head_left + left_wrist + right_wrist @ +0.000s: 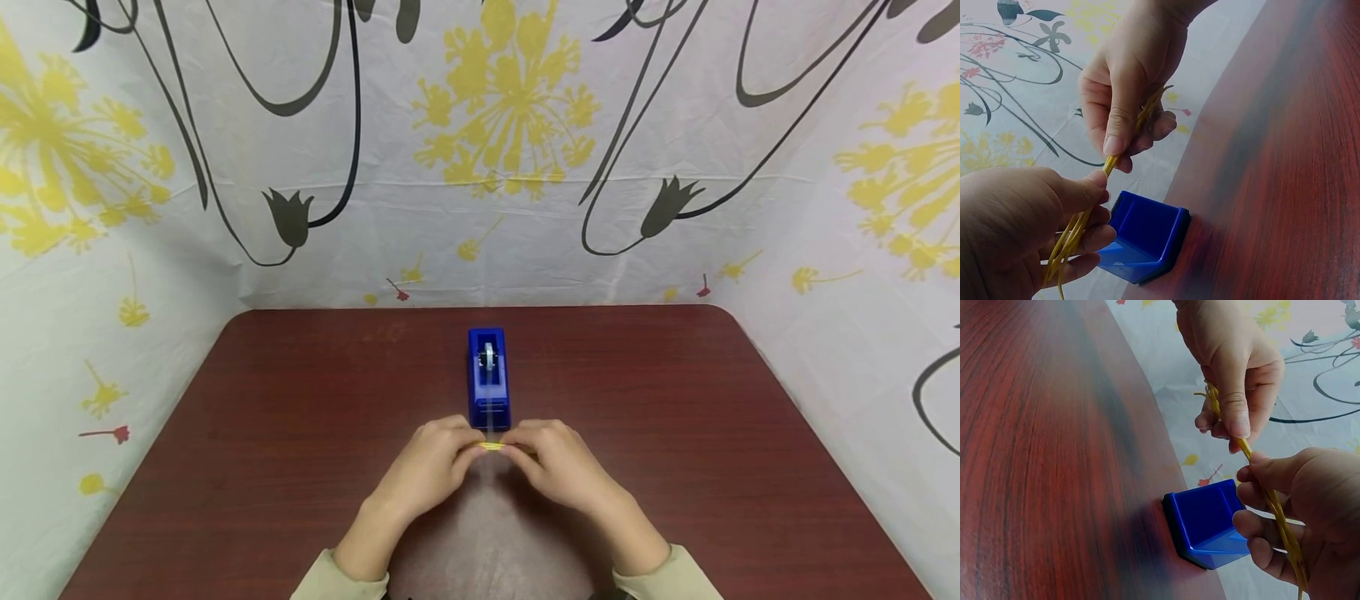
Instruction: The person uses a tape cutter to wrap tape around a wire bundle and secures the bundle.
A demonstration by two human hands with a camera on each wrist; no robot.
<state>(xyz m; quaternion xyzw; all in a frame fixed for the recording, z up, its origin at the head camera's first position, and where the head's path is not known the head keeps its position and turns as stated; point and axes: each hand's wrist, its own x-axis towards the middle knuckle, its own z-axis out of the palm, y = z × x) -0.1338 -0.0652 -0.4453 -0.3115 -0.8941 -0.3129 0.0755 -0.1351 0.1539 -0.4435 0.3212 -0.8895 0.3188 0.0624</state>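
Observation:
Both hands hold a bundle of thin yellow strands (491, 447) stretched between them, just in front of a blue tape dispenser (488, 404). My left hand (427, 467) pinches it between thumb and fingers. Close beside it, my right hand (564, 467) pinches the same bundle, fingertips a short gap apart. In the left wrist view, loose strand ends (1060, 256) hang across the left fingers. The right wrist view shows the bundle (1280, 519) running over the right fingers. A clear roll of tape (489, 357) sits in the dispenser, its serrated edge towards the hands.
The dispenser stands on a dark red-brown wooden table (330, 375) with rounded far corners. Behind and on both sides hangs a white cloth (420, 242) printed with yellow flowers and dark curling stems.

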